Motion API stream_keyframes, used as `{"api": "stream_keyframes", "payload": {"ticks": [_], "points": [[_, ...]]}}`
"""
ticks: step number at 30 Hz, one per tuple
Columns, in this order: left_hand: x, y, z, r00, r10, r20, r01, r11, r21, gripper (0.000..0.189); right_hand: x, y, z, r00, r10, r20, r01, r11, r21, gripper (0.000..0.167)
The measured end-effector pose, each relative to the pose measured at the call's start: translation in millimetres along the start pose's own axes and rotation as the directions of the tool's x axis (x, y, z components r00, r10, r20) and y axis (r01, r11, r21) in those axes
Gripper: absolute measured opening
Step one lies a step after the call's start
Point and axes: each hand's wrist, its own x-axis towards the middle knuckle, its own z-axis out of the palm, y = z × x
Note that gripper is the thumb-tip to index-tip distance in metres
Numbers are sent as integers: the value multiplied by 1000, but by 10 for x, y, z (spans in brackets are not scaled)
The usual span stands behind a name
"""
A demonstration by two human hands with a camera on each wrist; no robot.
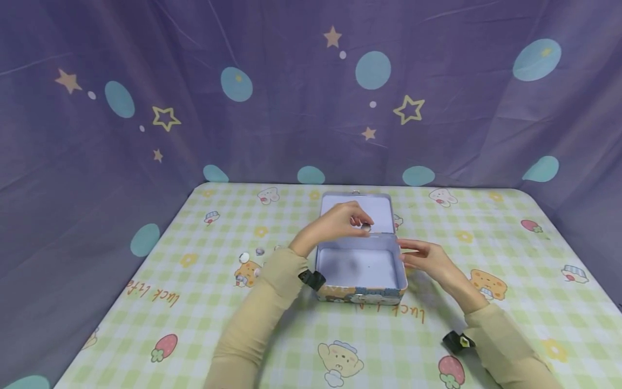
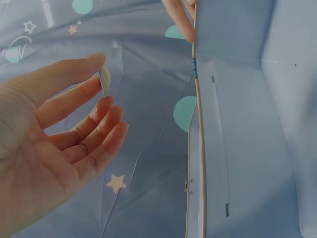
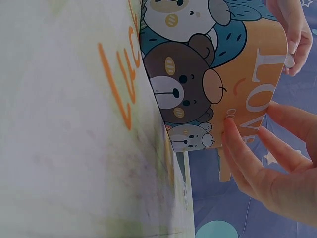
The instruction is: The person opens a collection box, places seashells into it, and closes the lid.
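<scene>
The left hand (image 1: 340,220) is pinching a small pale disc (image 2: 105,79) between thumb and index finger, a narrow grip, while its other fingers are curving loosely and holding nothing. The disc is hanging above the tin (image 1: 374,297), towards 12 o'clock, roughly over the line where the opened lid (image 1: 380,208) is meeting the body. At 3 o'clock the right hand (image 1: 430,260) is resting lightly spread fingers against the side wall (image 3: 237,79), touching rather than clasping it. Loose pieces (image 1: 244,257) are lying on the tablecloth (image 1: 194,302) at 9 o'clock.

The disc is offering only a thin edge to the fingertips, so a slight twist could be sending it astray — perhaps against the lid at 12 o'clock. Too firm a push from the right hand could be sliding the tin towards 9 o'clock, and the left sleeve (image 1: 264,313), passing close by, could be dragging the loose pieces.

The left wrist view is showing the disc nearly edge-on, which the head view is not making clear. The right wrist view is revealing bears (image 3: 173,82) and lettering (image 3: 257,96) on the side wall; only the head view is including the loose pieces.
</scene>
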Motion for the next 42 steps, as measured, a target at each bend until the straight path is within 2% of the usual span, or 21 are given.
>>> {"api": "stream_keyframes", "payload": {"ticks": [7, 16, 24, 34, 37, 42], "points": [[106, 27, 59, 999, 9, 40, -10, 1000, 24, 25, 4, 5, -4, 1000, -8, -2, 8, 1000, -6, 52], [186, 4, 118, 993, -19, 116, 17, 1000, 19, 26, 3, -5, 0, 1000, -19, 8, 19, 1000, 2, 50], [215, -23, 153, 990, -27, 139, 24, 999, 23, 25, -2, -8, 1, 1000, -15, 9, 15, 1000, 1, 50], [202, -8, 140, 990, -52, 132, 48, 998, 34, 27, 9, 5, 7, 1000, -10, 5, 10, 1000, -2, 51], [140, 18, 103, 994, -51, 100, 48, 998, 35, 26, 14, 8, 8, 1000, -16, 4, 16, 1000, 3, 50], [-42, 52, 13, 999, -41, 17, 41, 999, 6, 24, 18, 5, 1, 1000, -16, -5, 16, 1000, -5, 50]]}}
